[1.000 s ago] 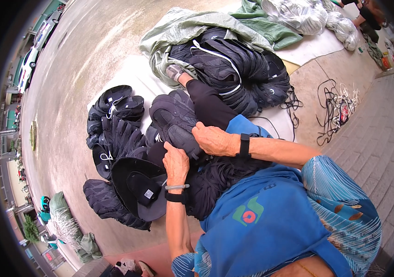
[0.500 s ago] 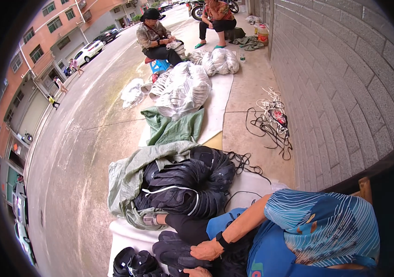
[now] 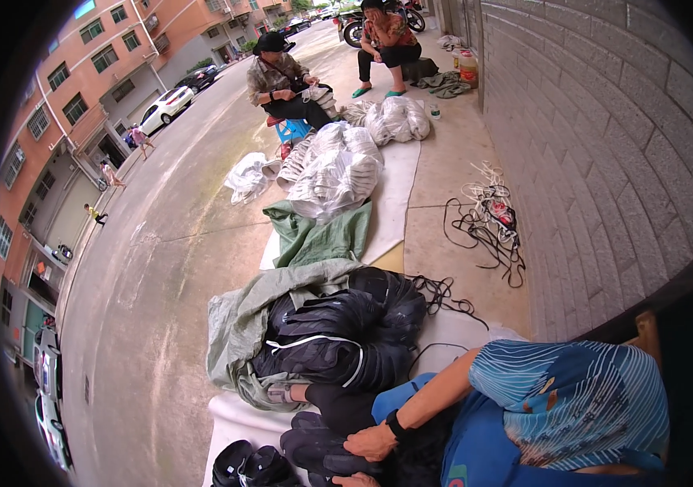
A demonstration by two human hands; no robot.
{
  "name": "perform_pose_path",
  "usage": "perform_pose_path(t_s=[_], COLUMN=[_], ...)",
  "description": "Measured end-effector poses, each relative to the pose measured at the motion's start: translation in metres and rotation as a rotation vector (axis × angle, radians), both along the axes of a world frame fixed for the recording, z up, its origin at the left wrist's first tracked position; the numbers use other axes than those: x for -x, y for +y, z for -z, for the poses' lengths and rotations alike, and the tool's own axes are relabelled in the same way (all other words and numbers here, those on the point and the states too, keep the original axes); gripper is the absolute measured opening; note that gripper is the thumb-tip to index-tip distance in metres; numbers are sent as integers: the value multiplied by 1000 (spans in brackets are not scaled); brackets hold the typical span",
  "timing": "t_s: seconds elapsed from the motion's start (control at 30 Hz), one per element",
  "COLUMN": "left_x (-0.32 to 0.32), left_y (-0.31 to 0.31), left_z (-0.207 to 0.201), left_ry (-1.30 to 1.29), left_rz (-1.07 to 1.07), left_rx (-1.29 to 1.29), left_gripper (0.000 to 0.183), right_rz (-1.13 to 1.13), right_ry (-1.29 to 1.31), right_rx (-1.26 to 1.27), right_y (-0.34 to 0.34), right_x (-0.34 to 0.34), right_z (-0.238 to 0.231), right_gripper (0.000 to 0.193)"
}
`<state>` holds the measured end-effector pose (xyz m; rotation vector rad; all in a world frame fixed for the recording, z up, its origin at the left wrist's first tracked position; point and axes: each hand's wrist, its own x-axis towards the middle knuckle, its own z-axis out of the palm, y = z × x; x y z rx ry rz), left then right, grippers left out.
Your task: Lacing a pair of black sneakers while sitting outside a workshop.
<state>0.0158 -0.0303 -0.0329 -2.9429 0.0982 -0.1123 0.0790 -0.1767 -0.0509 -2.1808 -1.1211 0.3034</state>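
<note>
Presently, at bottom centre, the right hand [image 3: 372,443] lies flat, fingers spread, on a stack of black caps [image 3: 322,446]. The left hand [image 3: 352,480] is cut by the bottom edge; its grip cannot be told. Black bundles [image 3: 338,337] lie just above.

Flat overcast daylight, soft shadows, sharp centre; heavy fisheye bend w/ black rim (vignette).
</note>
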Motion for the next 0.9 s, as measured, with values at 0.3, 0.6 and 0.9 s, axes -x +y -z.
perform_pose_path(t_s=[0.3, 0.6, 0.9], left_x=[25, 19, 50], left_y=[16, 12, 71], left_z=[-5, -36, -4], left_ry=[152, 265, 9], left_rz=[-150, -354, -458], left_rx=[49, 569, 1174], left_gripper=[30, 42, 44], right_rz=[29, 16, -82], right_ry=[236, 90, -181], right_rx=[1, 17, -7], right_y=[7, -11, -6], right_x=[1, 4, 6], right_z=[4, -5, 15], right_gripper=[33, 30, 26])
